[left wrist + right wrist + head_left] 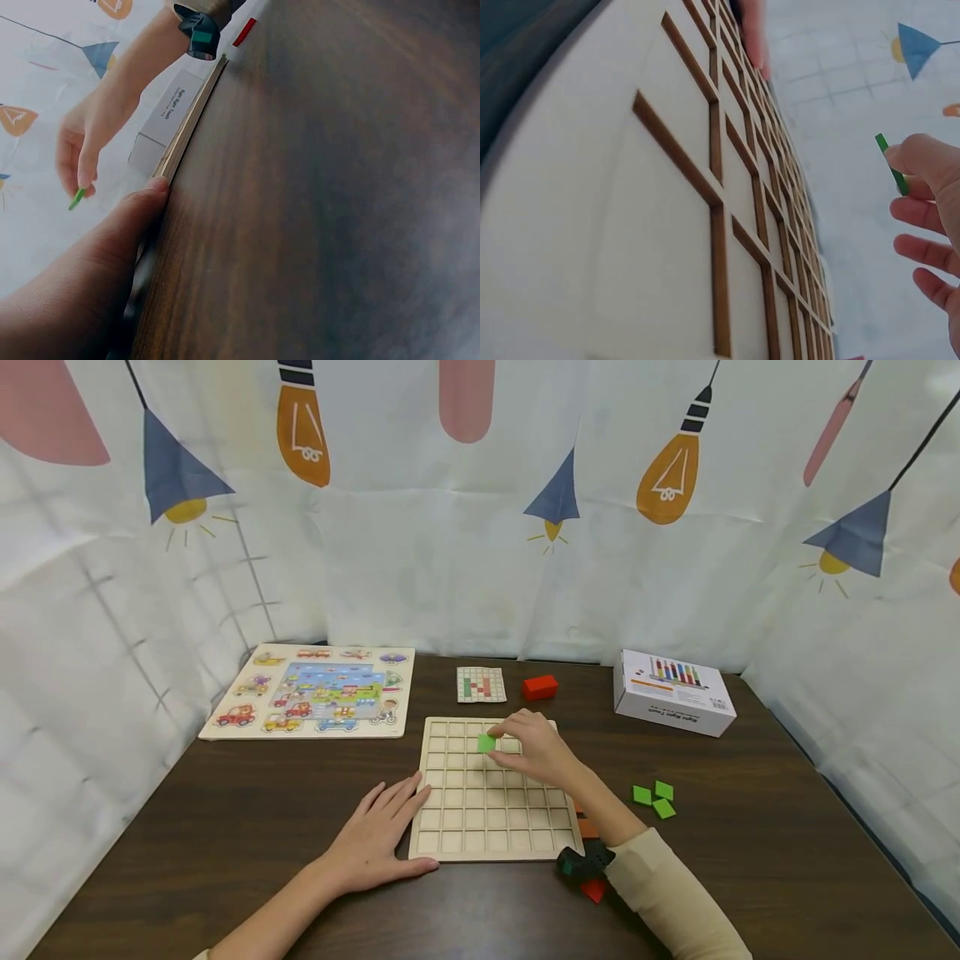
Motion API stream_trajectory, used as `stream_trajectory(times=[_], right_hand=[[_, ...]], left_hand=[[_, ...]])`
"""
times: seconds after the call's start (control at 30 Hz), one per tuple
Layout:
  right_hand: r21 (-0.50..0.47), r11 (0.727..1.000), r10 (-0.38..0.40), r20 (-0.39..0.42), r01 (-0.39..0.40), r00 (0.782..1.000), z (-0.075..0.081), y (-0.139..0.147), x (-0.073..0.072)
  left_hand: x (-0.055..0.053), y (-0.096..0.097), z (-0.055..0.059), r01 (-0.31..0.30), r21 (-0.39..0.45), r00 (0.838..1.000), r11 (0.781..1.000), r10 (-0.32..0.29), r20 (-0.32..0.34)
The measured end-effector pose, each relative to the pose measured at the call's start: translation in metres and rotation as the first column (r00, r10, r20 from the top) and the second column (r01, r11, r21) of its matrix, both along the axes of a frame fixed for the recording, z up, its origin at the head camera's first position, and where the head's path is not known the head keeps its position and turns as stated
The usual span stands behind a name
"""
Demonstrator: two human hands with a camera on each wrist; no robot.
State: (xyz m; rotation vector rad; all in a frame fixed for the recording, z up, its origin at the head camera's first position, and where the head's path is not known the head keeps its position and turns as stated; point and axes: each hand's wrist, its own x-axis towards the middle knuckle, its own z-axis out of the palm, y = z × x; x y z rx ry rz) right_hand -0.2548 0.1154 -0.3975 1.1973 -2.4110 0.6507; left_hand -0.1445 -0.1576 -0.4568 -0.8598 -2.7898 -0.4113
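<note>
My right hand (534, 747) pinches a green square tile (486, 743) between thumb and fingertips, over the far rows of a pale wooden grid board (487, 818). In the right wrist view the tile (891, 165) is seen edge-on, held above the grid, with the other fingers loosely bent. At the board's left edge lies my left hand (382, 839), fingers spread and fairly straight, fingertips on the rim and thumb at the near corner. The left wrist view shows that thumb (127, 225) against the board's side. No tiles show in the visible grid cells.
Right of the board lie several green tiles (654, 797); orange tiles (587, 828) and a red one (593, 890) are partly under my right forearm. Behind stand a pattern card (482, 685), red blocks (540, 687), a white box (675, 693) and a vehicle picture puzzle (315, 693).
</note>
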Motion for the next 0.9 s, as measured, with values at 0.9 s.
stream_trajectory(times=[0.9], right_hand=[[0.11, 0.993, 0.029, 0.091, -0.039, 0.995, -0.034, -0.044, -0.012]], left_hand=[[0.001, 0.0, 0.003, -0.018, -0.022, 0.998, 1.0, 0.02, 0.065]])
